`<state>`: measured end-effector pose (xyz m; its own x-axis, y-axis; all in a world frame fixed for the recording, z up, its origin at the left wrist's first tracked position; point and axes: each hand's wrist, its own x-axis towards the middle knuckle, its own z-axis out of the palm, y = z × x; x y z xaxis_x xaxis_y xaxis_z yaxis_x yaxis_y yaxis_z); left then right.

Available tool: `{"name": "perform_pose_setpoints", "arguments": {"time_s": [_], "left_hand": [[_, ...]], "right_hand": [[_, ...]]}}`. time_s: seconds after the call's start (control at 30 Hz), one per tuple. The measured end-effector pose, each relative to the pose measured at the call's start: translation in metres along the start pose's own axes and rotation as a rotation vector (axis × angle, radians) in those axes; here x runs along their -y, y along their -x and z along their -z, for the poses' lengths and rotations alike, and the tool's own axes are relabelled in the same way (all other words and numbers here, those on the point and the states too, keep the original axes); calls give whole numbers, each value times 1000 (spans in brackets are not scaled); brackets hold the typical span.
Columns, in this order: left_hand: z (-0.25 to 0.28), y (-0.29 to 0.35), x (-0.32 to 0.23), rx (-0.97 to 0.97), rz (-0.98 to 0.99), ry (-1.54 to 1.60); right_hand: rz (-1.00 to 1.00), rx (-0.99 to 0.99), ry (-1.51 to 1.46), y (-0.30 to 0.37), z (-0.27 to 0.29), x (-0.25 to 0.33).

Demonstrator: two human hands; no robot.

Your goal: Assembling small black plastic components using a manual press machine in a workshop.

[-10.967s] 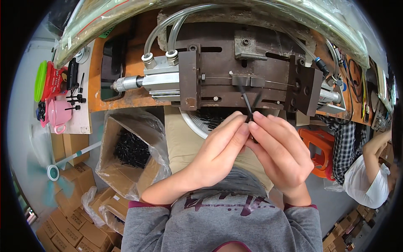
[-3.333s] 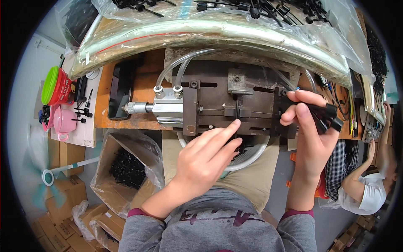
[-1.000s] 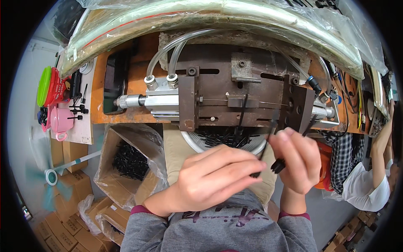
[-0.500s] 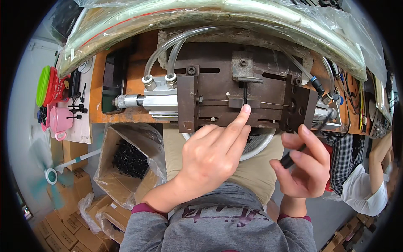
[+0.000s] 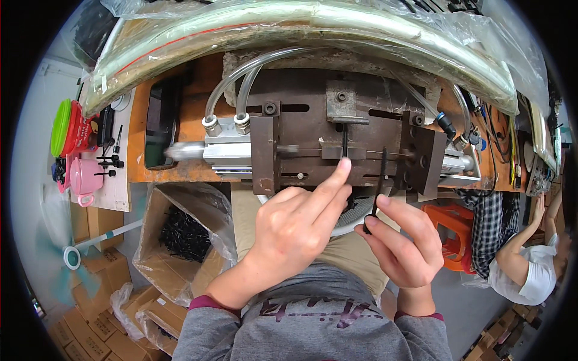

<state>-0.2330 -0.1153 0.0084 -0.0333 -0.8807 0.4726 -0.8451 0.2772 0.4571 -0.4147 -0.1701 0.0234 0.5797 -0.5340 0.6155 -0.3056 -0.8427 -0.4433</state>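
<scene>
— Where is the black tie piece (image 5: 379, 180) right now?

— Standing upright at the front edge of the brown metal fixture (image 5: 343, 135), just right of its middle. The right hand (image 5: 404, 243) has its grip pinched together on the lower end, thumb and forefinger clamped on it. A second black piece (image 5: 344, 135) already sits upright in the slot near the fixture's centre.

— And the left hand (image 5: 298, 225)?

— Its forefinger stretches forward, the tip touching the fixture's front bar just below that seated piece. The other fingers are curled, the grip shut on nothing that I can see.

— How would you do this well?

— I'd judge it best to keep the piece plumb and held low, so the top end goes cleanly into its slot, with the left fingertip well off the sliding part beside the silver air cylinder (image 5: 208, 150).

— What about containers?

— A cardboard box (image 5: 180, 237) lined with a clear bag stands below the surface (image 5: 138, 150) at the left, holding a heap of black pieces. A white bowl (image 5: 355, 219) on the lap, mostly hidden by the hands, shows more black pieces. A pink mug (image 5: 84, 179) stands far left; its contents cannot be made out.
</scene>
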Motion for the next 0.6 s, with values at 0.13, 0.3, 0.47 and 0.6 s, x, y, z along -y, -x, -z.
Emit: {"name": "perform_pose_setpoints", "arguments": {"time_s": [0.13, 0.3, 0.47, 0.6], "left_hand": [[25, 7, -1, 146, 21, 146], [36, 17, -2, 299, 30, 238], [32, 19, -3, 176, 10, 356], [40, 14, -7, 73, 16, 605]], "right_hand": [[-2, 29, 26, -1, -6, -6], [31, 163, 169, -7, -20, -6], [-12, 201, 271, -16, -31, 4], [-11, 215, 315, -22, -31, 4]]}}
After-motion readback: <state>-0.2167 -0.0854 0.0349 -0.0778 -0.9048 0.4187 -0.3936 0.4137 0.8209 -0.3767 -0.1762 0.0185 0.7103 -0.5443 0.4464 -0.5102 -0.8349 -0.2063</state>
